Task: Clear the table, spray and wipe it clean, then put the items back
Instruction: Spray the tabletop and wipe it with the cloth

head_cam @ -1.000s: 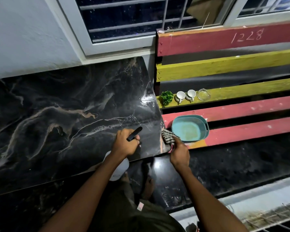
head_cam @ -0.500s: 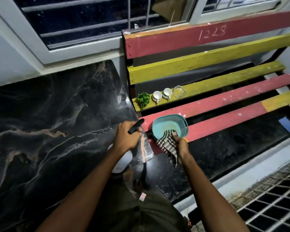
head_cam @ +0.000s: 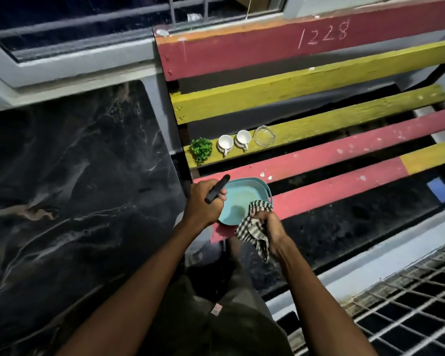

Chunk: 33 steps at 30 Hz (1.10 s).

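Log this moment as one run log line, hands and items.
left hand: grips spray bottle | right hand: grips checked cloth at teal tray | cups, plant: on bench

Table [head_cam: 62, 201]: dark top bare across the visible area, open to a hand from the near edge. Bench [head_cam: 344, 150]: left end of the yellow slat blocked by plant [head_cam: 201, 149], two cups [head_cam: 225, 143] [head_cam: 243, 138] and glass dish [head_cam: 264, 136] in a close row; slat free rightward to the far end. Tray [head_cam: 244, 199] across the two red slats at their left end, flanked by left hand [head_cam: 203, 204] and right hand [head_cam: 270, 227]; red slats free to the right.
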Tool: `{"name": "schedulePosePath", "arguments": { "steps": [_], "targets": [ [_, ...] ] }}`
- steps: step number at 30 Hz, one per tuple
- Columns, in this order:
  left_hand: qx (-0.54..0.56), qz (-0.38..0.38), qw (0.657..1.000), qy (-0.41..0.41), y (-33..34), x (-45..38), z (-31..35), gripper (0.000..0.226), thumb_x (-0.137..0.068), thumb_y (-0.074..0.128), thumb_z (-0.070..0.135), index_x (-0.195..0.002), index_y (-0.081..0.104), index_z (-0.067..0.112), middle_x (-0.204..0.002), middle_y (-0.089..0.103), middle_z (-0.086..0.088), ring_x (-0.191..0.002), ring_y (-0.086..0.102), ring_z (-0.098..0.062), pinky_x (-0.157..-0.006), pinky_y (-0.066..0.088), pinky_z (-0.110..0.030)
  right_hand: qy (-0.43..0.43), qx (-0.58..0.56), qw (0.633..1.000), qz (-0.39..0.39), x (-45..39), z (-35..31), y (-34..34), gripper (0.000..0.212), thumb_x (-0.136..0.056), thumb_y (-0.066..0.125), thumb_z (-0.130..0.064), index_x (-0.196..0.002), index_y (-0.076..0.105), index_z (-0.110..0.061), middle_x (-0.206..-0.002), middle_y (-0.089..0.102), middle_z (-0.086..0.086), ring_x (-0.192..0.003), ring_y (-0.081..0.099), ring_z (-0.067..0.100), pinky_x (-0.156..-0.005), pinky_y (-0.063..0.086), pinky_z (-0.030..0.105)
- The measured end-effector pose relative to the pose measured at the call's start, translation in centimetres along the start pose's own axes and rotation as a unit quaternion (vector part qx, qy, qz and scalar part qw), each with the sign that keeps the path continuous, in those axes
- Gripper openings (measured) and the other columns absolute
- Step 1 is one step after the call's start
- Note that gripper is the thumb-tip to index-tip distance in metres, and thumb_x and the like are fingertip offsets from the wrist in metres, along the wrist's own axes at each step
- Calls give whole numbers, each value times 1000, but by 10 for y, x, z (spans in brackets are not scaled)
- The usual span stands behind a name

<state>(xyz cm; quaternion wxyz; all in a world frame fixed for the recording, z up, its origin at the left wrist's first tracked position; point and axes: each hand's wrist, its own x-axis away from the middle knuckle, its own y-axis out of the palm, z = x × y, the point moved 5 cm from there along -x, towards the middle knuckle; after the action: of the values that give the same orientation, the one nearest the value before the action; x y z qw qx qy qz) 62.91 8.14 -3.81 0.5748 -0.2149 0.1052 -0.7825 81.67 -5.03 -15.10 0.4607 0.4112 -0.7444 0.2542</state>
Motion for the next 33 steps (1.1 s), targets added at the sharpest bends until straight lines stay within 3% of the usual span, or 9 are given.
{"name": "schedulePosePath", "arguments": {
  "steps": [6,11,14,17,21,24,26,29,33],
  "targets": [
    [37,55,998,12,45,-23,15,17,-71,57,-8,-75,66,5,-72,68,-8,-67,66,-23,-60,50,-30,35,69,997,-29,-21,-41,-21,56,-66,70,-17,-117,71,6,-113,74,27,-107,70,46,-97,58,53],
    [41,111,993,16,72,-35,14,19,-71,57,-10,-83,65,1,-73,66,-10,-61,58,-17,-58,45,-24,28,149,987,-50,-52,-75,-31,47,-65,62,-5,-109,71,9,-105,74,27,-86,72,37,-82,61,44],
    [11,138,990,9,86,-43,-6,19,-70,55,1,-87,64,6,-74,64,-9,-64,59,-27,-60,48,-39,23,187,981,-55,-71,-85,-27,38,-50,54,-4,-84,70,3,-82,65,26,-63,63,31,-61,55,34],
    [-5,156,988,-3,99,-51,-34,15,-78,56,6,-92,61,6,-80,61,-9,-69,58,-29,-64,47,-49,40,200,978,-41,-96,-84,-26,14,-51,52,-9,-64,59,-8,-74,58,20,-59,56,29,-61,47,33],
    [5,174,985,5,110,-61,-65,7,-90,61,10,-94,58,4,-83,60,-11,-74,59,-30,-66,48,-51,60,206,976,-46,-100,-88,-2,12,-72,42,-15,-71,54,-13,-73,57,14,-57,58,26,-59,49,29],
    [12,177,984,15,119,-72,-85,9,-92,62,11,-94,57,4,-84,59,-11,-78,60,-30,-68,48,-51,60,228,970,-63,-127,-85,12,44,-96,26,-12,-69,60,-11,-59,64,8,-50,62,20,-54,51,24],
    [21,178,984,19,124,-78,-96,6,-94,62,11,-96,58,7,-86,59,-9,-79,61,-28,-68,48,-49,50,267,960,-64,-145,-86,23,44,-96,25,-12,-66,56,-16,-58,60,6,-56,57,23,-59,47,28],
    [37,186,982,26,132,-87,-112,7,-94,62,9,-100,59,8,-92,61,-6,-83,62,-24,-72,51,-44,15,371,926,-61,-175,-89,37,37,-100,27,-11,-74,52,-18,-72,51,5,-67,45,20,-64,39,32],
    [47,183,982,31,143,-92,-128,8,-95,61,11,-99,59,5,-94,61,-8,-88,63,-25,-77,51,-43,-14,496,863,-94,-206,-81,47,39,-105,24,-7,-112,62,3,-108,62,20,-94,50,23,-93,47,42]
  ]
}}
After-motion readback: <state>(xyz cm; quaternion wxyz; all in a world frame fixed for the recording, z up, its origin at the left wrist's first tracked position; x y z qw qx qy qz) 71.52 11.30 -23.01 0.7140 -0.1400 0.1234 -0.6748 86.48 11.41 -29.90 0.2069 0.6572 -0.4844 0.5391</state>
